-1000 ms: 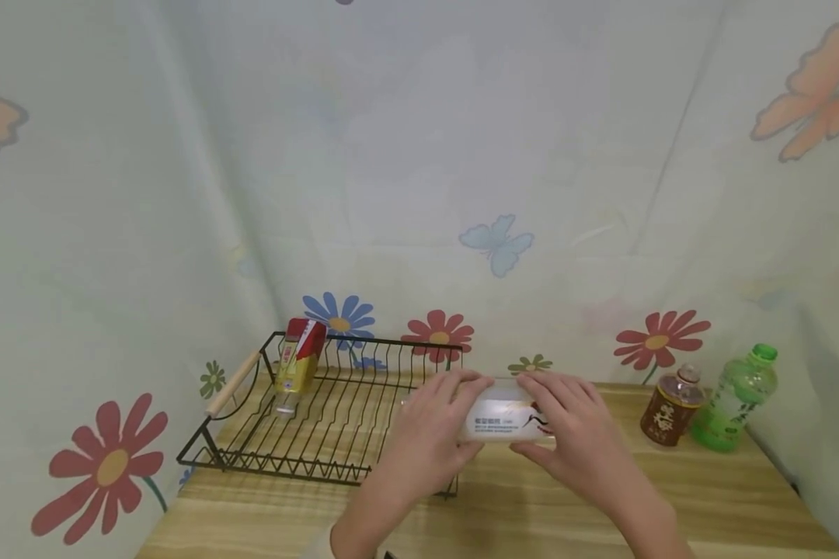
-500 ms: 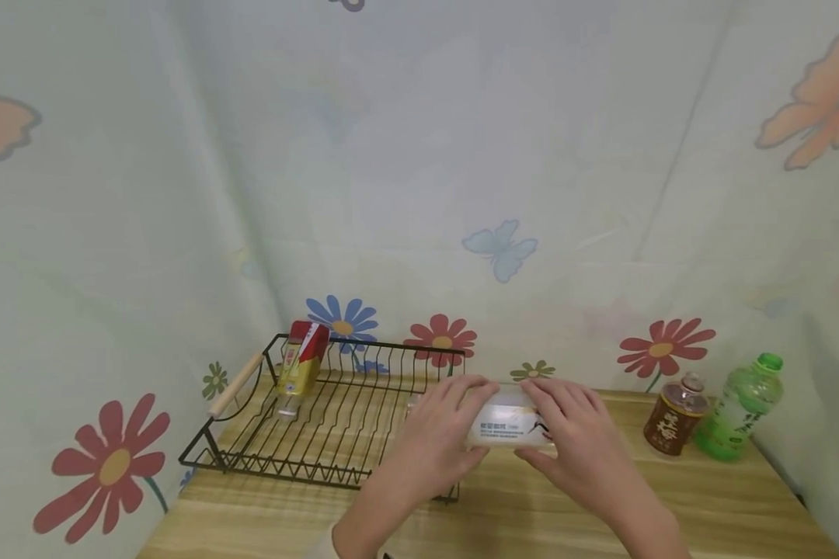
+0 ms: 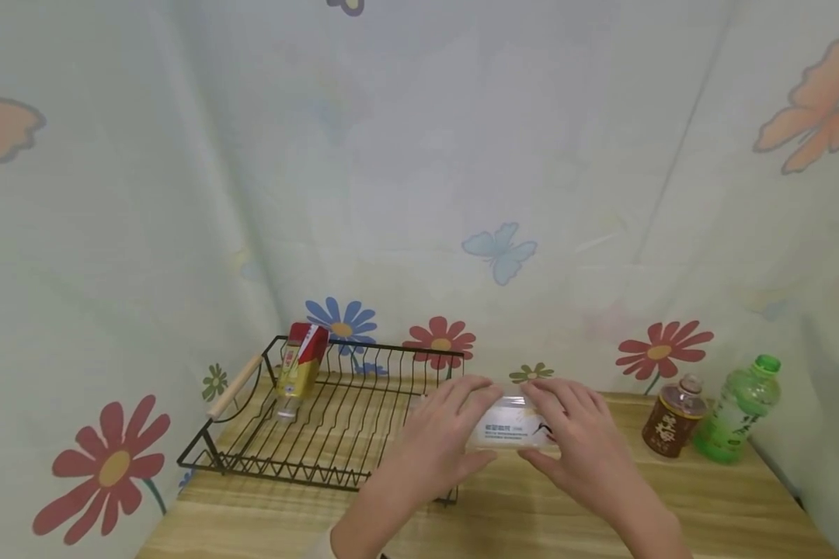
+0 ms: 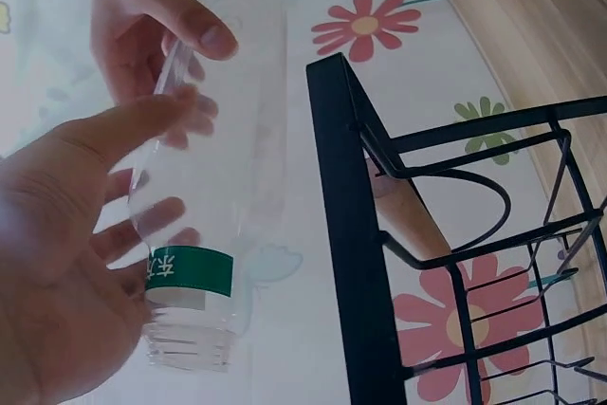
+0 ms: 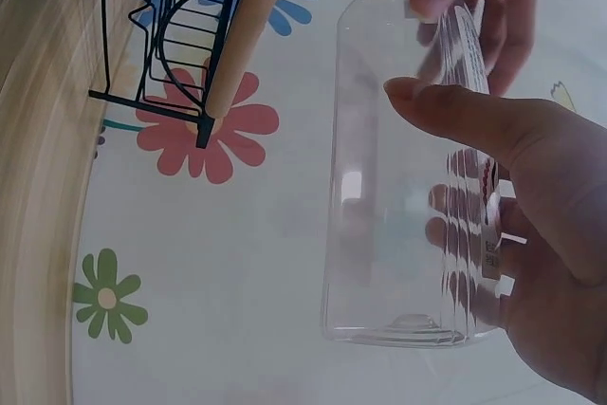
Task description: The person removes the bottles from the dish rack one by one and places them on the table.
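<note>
Both hands hold a clear plastic bottle (image 3: 510, 432) lying sideways in front of the body, above the table and overlapping the rack's right end in the head view. My left hand (image 3: 443, 431) grips the neck half, thumb on the near side and fingers on the far side. With the same kind of grip, my right hand (image 3: 576, 427) holds the base half. In the left wrist view the bottle (image 4: 251, 158) shows a green band (image 4: 190, 272) and an uncapped threaded mouth (image 4: 190, 343). Its printed label shows between the hands in the head view.
A black wire rack (image 3: 335, 423) with a wooden handle (image 3: 234, 387) stands at left on the wooden table (image 3: 531, 520). A red and yellow container (image 3: 301, 369) leans inside it. A brown-labelled bottle (image 3: 671, 419) and a green bottle (image 3: 737, 411) stand at back right.
The whole head view has shifted slightly, so the scene sits a little lower. Both hands keep their grip on the bottle.
</note>
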Action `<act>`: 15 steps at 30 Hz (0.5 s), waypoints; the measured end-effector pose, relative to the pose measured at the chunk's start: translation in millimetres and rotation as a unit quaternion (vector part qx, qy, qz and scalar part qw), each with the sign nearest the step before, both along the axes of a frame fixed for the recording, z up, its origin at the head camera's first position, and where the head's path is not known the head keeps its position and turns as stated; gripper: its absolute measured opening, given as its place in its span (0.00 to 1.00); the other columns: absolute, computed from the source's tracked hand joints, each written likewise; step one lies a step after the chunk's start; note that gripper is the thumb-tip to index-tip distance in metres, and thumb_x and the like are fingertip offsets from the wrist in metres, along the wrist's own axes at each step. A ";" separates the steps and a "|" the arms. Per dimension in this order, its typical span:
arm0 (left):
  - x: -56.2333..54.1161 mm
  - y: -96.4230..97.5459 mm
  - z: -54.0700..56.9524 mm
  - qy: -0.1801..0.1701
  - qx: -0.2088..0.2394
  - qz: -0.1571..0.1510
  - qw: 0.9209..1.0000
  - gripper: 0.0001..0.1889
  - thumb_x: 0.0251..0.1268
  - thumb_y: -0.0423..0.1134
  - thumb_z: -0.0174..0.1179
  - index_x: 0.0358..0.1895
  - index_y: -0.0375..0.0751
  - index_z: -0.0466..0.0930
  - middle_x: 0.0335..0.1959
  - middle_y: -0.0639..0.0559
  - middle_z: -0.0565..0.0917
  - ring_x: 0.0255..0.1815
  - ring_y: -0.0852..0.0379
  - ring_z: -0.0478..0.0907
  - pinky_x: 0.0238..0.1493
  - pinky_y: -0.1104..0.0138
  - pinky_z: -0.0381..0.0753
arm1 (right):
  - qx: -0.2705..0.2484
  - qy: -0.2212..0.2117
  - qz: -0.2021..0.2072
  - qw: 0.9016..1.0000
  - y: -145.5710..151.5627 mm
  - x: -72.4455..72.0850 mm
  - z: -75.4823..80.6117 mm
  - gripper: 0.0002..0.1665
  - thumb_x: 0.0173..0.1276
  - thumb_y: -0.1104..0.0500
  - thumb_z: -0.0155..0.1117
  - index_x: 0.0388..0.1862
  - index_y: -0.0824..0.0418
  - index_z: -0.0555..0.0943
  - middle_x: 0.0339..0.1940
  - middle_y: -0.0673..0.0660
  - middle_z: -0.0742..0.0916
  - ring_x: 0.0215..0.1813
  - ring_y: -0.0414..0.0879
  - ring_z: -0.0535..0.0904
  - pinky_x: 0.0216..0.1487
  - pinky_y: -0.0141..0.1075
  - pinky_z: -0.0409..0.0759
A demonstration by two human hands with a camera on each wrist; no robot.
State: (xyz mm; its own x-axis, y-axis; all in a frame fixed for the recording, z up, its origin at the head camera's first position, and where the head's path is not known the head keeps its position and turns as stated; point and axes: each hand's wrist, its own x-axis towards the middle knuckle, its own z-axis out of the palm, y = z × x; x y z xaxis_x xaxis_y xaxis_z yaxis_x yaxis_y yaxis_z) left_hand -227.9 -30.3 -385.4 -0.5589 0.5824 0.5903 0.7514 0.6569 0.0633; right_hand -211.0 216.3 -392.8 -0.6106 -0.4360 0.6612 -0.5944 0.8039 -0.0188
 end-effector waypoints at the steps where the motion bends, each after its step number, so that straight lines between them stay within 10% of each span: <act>1: 0.6 -0.4 0.5 0.007 0.007 -0.006 1.000 0.48 0.53 0.53 0.84 0.76 0.53 0.69 0.72 0.54 0.74 0.74 0.53 0.71 0.68 0.56 0.78 | -0.004 0.004 0.001 1.000 0.7 -0.5 0.1 0.57 0.41 0.51 0.95 0.71 0.60 0.78 0.64 0.60 0.82 0.63 0.61 0.77 0.61 0.61 0.75; 15: 3.3 -22.8 23.7 0.080 0.105 -0.019 0.991 0.47 0.54 0.49 0.84 0.76 0.43 0.70 0.73 0.46 0.73 0.77 0.47 0.68 0.73 0.58 0.74 | -0.083 0.040 -0.054 0.994 23.2 -3.4 12.0 0.56 0.38 0.51 0.95 0.69 0.58 0.79 0.62 0.60 0.86 0.62 0.62 0.76 0.58 0.64 0.72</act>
State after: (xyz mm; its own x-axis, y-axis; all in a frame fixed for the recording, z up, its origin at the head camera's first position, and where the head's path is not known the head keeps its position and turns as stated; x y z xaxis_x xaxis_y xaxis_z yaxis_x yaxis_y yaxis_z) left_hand -224.6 -53.1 -361.7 -0.4280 0.4569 0.7798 0.7871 0.6125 0.0730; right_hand -214.3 239.5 -380.9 -0.5903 -0.2511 0.7671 -0.5099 0.8528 -0.1132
